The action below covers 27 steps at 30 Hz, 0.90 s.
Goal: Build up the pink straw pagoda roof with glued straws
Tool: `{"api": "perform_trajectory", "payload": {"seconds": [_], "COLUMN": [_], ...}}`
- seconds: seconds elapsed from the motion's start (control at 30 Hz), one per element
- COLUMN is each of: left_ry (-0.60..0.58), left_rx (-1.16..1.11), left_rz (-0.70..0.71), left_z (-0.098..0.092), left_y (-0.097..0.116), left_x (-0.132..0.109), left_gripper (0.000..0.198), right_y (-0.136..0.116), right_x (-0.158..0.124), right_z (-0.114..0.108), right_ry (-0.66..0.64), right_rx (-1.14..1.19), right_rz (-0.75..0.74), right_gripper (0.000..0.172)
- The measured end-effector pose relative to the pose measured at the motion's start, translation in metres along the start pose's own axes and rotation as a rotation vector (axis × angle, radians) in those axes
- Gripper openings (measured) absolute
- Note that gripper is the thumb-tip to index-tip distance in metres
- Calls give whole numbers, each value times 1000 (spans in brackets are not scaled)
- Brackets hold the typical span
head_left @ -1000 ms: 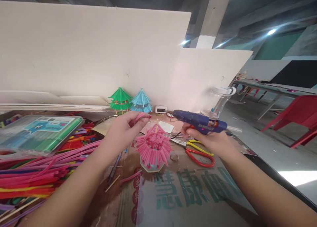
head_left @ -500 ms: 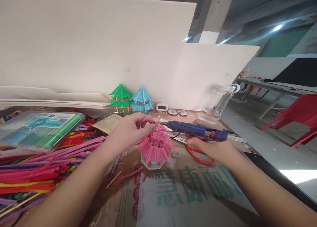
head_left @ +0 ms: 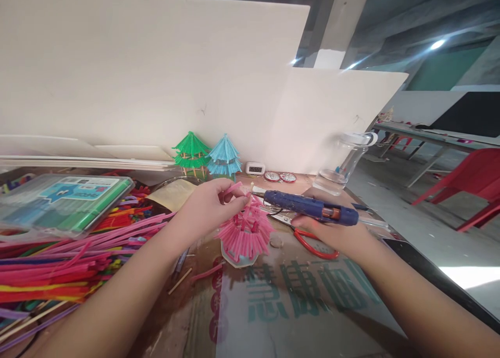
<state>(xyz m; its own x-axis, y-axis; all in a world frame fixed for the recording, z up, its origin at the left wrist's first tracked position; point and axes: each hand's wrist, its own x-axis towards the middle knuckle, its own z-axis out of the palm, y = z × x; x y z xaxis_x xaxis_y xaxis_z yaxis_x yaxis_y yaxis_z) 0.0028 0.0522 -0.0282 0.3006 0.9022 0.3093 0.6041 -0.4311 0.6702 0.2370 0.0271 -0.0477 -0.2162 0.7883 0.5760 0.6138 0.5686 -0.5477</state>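
Note:
In the middle of the table stands a small pink pavilion model (head_left: 246,238) with tiered roofs of pipe cleaner pieces on a pale base. My left hand (head_left: 213,204) is closed at its top left, pinching a short pink pipe cleaner (head_left: 233,188) by the model's tip. My right hand (head_left: 328,227) is wrapped round a blue hot glue gun (head_left: 308,206), held level. The gun's nozzle points left and is close to the model's top; whether it touches cannot be made out. Below that hand lie scissors with red handles (head_left: 316,245).
Green (head_left: 190,152) and blue (head_left: 224,157) pavilion models stand behind, next to a small digital clock (head_left: 255,168). Many pipe cleaners (head_left: 58,269) and a clear plastic case (head_left: 62,204) fill the left. A clear bottle (head_left: 338,162) stands at right, and a dark flat device (head_left: 425,285) lies along the right edge.
The pink model has tilted or turned slightly under my left hand. The glue gun stays almost where it was, its nozzle still by the top.

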Motion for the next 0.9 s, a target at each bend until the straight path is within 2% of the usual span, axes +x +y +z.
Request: {"api": "perform_trajectory", "payload": {"seconds": [0.4,0.63,0.9], "left_ry": [-8,-14,-10], "left_rx": [9,12,28], "left_rz": [-7,13,6], "left_z": [0,-1,-1], "left_y": [1,1,2], "left_x": [0,1,0], "left_gripper": [25,25,24], "right_y": [-3,-3,-3], "right_x": [0,0,-1], "right_z": [-1,-1,1], "right_ry": [0,-13,-12], "right_rx": [-18,32,15], "right_rz": [-20,-33,31], "right_gripper": [25,29,28]}}
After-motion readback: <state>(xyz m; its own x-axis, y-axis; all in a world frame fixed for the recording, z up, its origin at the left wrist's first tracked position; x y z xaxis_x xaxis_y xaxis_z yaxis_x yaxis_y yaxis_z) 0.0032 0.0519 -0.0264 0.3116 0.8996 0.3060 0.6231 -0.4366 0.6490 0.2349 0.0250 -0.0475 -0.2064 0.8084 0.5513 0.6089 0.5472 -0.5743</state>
